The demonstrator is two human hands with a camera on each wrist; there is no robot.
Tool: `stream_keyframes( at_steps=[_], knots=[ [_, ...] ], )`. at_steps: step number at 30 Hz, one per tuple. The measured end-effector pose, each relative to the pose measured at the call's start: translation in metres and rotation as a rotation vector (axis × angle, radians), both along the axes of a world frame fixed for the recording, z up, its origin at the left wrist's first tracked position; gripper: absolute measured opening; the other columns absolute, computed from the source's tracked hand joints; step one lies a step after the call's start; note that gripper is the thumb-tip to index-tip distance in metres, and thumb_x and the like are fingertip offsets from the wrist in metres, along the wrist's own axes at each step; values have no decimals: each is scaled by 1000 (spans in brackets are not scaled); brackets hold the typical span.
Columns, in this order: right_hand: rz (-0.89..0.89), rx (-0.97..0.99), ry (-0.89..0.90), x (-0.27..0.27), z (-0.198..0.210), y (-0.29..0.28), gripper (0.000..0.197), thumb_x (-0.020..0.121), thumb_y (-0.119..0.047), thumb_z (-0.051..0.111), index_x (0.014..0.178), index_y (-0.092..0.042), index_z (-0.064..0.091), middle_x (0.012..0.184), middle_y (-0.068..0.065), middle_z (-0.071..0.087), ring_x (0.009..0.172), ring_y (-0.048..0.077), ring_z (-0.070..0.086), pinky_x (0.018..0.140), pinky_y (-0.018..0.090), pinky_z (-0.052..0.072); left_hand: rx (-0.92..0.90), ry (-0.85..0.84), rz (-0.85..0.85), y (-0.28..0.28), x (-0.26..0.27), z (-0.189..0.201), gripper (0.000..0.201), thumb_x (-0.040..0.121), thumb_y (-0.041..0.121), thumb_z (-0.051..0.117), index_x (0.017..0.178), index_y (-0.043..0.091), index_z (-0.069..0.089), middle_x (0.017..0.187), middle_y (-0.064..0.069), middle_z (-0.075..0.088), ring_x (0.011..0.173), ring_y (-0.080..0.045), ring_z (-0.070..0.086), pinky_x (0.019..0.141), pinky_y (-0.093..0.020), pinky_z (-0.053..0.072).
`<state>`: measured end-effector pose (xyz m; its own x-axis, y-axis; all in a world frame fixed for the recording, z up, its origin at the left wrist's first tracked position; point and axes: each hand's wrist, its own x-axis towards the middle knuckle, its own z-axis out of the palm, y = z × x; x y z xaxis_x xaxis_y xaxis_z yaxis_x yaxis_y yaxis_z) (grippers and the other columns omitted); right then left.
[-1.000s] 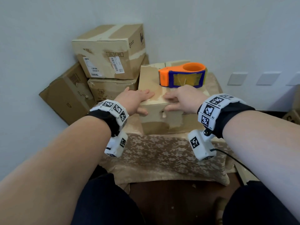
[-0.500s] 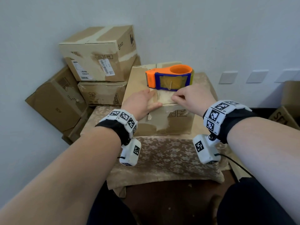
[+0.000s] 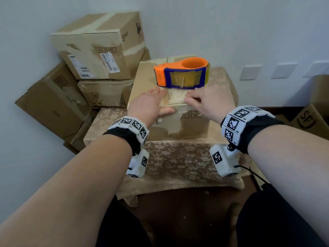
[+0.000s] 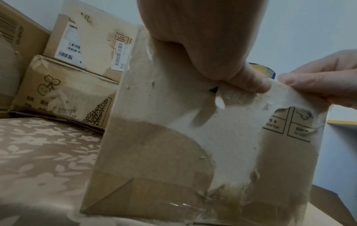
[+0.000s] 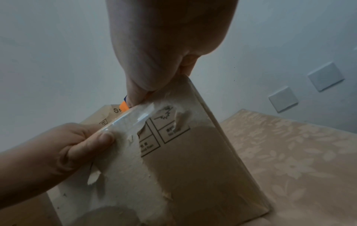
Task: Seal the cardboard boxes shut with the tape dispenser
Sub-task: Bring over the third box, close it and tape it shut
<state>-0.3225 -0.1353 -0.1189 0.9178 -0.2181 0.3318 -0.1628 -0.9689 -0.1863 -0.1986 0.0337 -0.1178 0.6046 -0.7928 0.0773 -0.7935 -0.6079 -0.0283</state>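
Floral tablecloth (image 3: 178, 157) under box (image 3: 192, 129); stacked cartons (image 3: 99, 50) left.

The tape dispenser (image 3: 181, 73), upper centre of the frame, is orange with a blue side frame around yellowish tape. The cardboard box (image 3: 178, 125) beneath it is brown with pale torn patches and black printed symbols. The tablecloth (image 3: 178, 161) is beige with a lighter flower pattern. The wristbands (image 3: 236, 123) are white with black square markers.
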Motion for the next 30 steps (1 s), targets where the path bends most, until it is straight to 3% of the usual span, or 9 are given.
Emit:
stream_keyframes(
  at_steps=[4,7,10,13,16,21,24,27,30],
  knots=[
    [7,55,51,1,-1,-1,39,96,-53,40,116,-33,67,118,-8,68,104,17,62,78,30,50,13,17,10,-1,-1,2,83,82,68,46,147,19,29,146,-4,39,128,-24,42,101,-36,36],
    [29,93,82,-2,3,0,40,96,-51,44,123,-28,65,134,-9,58,121,16,54,96,32,44,15,16,4,-1,-2,3,84,80,66,52,146,19,30,143,-4,41,125,-24,44,99,-36,37],
    [44,100,118,-3,6,0,45,95,-53,45,127,-26,63,137,-8,55,125,15,52,100,32,42,35,24,-6,1,-3,5,85,80,65,54,147,20,29,146,-3,39,129,-23,41,102,-36,36],
    [40,75,134,-2,9,1,50,94,-57,43,115,-19,69,121,-1,66,110,19,60,93,37,49,44,84,-6,6,-1,11,78,87,62,45,150,23,23,156,-2,25,139,-21,30,110,-35,27],
    [25,36,139,1,12,4,57,93,-60,40,104,-12,71,104,5,71,95,23,64,82,41,53,65,114,-18,9,3,15,72,90,58,46,150,25,23,156,-2,26,137,-24,33,111,-36,28],
    [2,-27,149,5,11,6,58,91,-63,37,84,-15,70,77,1,68,72,19,62,66,37,54,169,104,-38,12,7,21,74,90,54,50,151,28,18,157,0,23,138,-22,31,111,-38,26],
    [3,-36,142,5,12,6,55,91,-61,41,77,-15,67,72,1,65,68,18,60,63,34,52,241,132,-18,17,14,28,78,89,51,55,152,29,15,159,2,16,142,-21,25,112,-35,24],
    [11,-21,154,5,13,7,55,90,-62,42,77,-14,67,73,1,66,70,18,61,64,34,53,328,116,68,28,24,35,86,85,55,58,152,29,12,160,2,14,141,-26,28,113,-38,26],
    [15,-18,175,6,15,8,56,90,-62,43,76,-14,67,72,1,66,69,19,62,63,33,53,372,110,172,43,37,38,91,78,60,63,151,34,14,158,3,20,137,-28,34,110,-43,32]
  ],
)
